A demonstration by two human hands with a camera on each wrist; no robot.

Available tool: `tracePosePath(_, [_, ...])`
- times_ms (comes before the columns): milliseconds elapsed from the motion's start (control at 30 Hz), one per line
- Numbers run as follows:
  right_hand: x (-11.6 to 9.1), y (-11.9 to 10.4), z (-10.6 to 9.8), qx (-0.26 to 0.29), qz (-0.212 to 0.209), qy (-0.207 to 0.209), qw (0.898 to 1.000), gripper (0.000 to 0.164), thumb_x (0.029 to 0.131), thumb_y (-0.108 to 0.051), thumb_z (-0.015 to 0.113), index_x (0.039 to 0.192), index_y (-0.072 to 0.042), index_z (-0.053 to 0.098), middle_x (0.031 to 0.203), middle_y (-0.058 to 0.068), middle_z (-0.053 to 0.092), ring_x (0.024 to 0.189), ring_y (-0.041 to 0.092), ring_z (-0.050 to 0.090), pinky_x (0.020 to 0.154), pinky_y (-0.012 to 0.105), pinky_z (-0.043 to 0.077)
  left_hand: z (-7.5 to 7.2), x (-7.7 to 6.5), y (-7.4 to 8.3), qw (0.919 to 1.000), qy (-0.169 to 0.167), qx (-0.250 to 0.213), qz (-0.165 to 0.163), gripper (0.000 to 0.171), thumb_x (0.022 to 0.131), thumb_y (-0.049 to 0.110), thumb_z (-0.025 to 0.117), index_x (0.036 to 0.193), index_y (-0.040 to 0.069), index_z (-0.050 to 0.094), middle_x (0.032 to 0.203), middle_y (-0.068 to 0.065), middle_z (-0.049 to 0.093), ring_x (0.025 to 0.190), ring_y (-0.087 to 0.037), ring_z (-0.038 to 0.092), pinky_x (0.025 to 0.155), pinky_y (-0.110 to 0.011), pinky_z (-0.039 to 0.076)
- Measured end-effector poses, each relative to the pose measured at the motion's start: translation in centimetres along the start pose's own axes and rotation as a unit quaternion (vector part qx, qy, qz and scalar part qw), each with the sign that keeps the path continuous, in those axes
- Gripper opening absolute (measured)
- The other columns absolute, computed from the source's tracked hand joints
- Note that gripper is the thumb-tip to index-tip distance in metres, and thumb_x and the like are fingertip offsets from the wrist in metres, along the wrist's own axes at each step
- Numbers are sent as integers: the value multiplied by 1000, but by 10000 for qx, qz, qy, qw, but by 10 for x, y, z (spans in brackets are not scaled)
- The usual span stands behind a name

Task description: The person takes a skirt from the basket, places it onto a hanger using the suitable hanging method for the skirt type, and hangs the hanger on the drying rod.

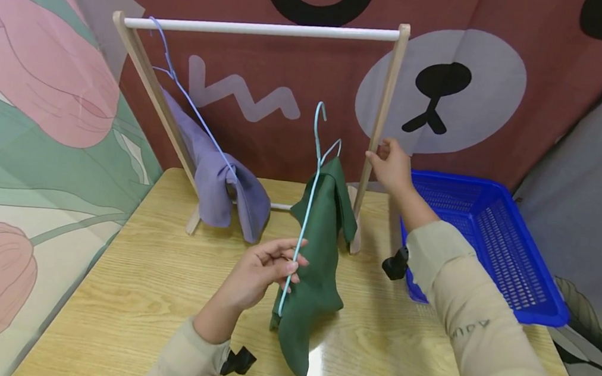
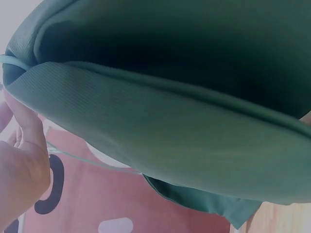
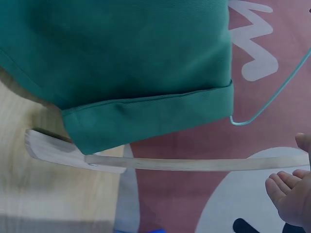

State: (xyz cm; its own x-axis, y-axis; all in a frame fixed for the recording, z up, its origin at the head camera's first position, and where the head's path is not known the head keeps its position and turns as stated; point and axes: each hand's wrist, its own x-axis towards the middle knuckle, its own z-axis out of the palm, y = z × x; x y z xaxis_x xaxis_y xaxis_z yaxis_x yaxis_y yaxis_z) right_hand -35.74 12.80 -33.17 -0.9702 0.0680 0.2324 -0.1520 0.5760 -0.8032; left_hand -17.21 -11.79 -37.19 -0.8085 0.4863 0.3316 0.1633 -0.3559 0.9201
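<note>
My left hand (image 1: 258, 271) pinches one arm of a light blue hanger (image 1: 308, 206) between thumb and fingers. A green garment (image 1: 318, 237) hangs from this hanger above the table; in the left wrist view its wide opening (image 2: 170, 87) gapes near the hand. In the right wrist view a folded band (image 3: 150, 116) runs along its edge. My right hand (image 1: 395, 166) is at the right post (image 1: 386, 100) of a wooden rack, the thumb at one side and loosely bent fingers at the other. Whether it touches the post is hard to tell.
A purple garment (image 1: 210, 186) on a lilac hanger (image 1: 195, 110) hangs at the left end of the rack's white rail (image 1: 266, 28). A blue plastic basket (image 1: 535, 280) stands on the right of the wooden table (image 1: 152, 294). Printed cloth (image 1: 283, 144) covers the back.
</note>
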Motion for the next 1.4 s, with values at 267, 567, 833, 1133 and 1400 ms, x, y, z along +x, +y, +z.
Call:
tracePosePath(267, [11,-17,-5,81,-61,75,9999,52,86,-18,53,128,4,31,118,23,45,109,29,44,89,34,37,-5,7,8,10000,-2,-84,39,37,84,0,51,118,-13,41,89,-2,59,66,-8,56,52,-20,47])
tracePosePath(567, [16,-21,-3,231,-43,336,9992,44,87,-17,50,123,3,35,115,20,49,104,26,49,84,31,42,-10,15,19,10000,49,-81,-8,33,84,2,52,117,1,50,89,-2,59,67,-9,56,53,-20,46])
tracePosePath(833, [21,-27,-3,75,-254,711,9971,31,88,-12,47,115,5,43,107,20,55,95,28,54,79,33,44,-14,19,23,9997,-28,-121,220,32,85,-1,50,114,10,54,89,-2,59,67,-9,56,53,-20,46])
tracePosePath(1133, [27,-32,-1,-460,-207,1084,9928,25,90,-14,43,107,3,49,101,18,58,88,28,56,72,34,46,-17,24,30,9989,-149,-255,363,32,84,-1,50,112,14,56,90,-2,59,67,-9,55,54,-20,46])
tracePosePath(1400, [24,-32,3,-505,-204,1325,9897,21,88,-12,46,102,2,52,98,17,60,85,27,57,70,34,47,-19,24,35,9996,-61,-217,181,34,84,-3,48,111,15,57,89,-2,59,66,-9,55,53,-20,46])
